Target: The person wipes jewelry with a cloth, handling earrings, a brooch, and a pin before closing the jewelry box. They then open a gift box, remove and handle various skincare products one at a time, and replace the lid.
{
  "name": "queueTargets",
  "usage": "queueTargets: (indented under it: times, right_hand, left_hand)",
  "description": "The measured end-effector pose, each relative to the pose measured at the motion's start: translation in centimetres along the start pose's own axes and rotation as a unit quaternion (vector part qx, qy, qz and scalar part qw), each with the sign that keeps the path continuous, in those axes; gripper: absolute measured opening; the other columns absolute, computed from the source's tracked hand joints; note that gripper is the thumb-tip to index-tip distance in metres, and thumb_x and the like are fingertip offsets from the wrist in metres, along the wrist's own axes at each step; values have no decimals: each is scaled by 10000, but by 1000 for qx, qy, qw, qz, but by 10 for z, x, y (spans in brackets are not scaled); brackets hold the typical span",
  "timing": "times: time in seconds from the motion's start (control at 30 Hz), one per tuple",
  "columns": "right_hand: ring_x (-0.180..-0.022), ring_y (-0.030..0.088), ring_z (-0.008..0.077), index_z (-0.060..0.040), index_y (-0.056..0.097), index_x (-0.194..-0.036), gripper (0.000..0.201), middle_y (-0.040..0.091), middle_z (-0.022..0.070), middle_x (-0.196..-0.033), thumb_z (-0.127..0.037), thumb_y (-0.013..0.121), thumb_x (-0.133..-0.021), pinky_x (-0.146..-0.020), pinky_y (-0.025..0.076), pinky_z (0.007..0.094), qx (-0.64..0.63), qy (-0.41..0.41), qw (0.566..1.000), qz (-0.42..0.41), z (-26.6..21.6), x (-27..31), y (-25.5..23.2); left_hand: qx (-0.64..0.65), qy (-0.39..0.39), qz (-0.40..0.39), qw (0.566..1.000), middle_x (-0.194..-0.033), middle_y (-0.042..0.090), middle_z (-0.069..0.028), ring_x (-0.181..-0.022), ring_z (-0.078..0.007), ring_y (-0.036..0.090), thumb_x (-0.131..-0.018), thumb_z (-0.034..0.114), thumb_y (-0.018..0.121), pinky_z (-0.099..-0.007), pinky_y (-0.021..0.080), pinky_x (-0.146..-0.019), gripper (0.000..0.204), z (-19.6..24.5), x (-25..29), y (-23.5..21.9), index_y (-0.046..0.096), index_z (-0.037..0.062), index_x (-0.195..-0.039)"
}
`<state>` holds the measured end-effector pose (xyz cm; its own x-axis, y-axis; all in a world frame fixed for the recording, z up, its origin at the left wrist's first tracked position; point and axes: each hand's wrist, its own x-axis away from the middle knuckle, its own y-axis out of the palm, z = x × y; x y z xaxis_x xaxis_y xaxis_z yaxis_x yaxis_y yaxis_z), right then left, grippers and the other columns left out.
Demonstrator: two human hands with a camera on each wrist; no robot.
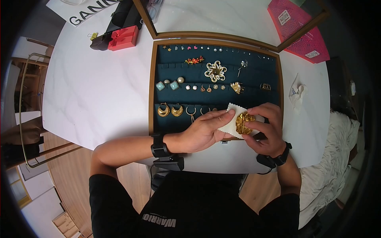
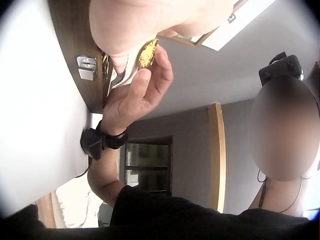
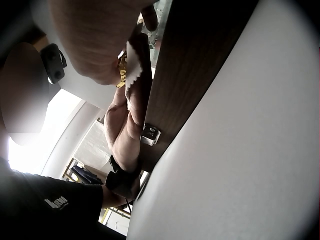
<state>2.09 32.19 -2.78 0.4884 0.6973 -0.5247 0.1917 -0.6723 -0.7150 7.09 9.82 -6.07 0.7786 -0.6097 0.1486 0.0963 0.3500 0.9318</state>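
Gold ornament — shiny, rounded, rough-textured.

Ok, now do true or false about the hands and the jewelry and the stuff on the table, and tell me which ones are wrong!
1. The right hand holds the gold piece. True.
2. The left hand holds the red box. False: it holds the white cloth, and the red box is on the table.
3. The lid is open. True.
4. The pink packet is to the left of the case. False: the pink packet is to the right of the case.
5. The flower is in the case. True.
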Motion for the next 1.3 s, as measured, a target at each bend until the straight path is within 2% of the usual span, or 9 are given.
queueTargets:
  times: [1.3]
  right_hand:
    - [-1044, 564, 297, -123, 638, -1119, 469, 585, 115, -1238, -63, 821, -691, -889, 460, 431, -1, 1, 1000, 0, 0, 0, 0]
  left_hand:
    - [-6, 1, 1, 1000, -1256, 631, -96, -1169, -160, 615, -1099, 296, 411, -317, 484, -1061, 399, 0, 1, 0, 560, -6, -1312]
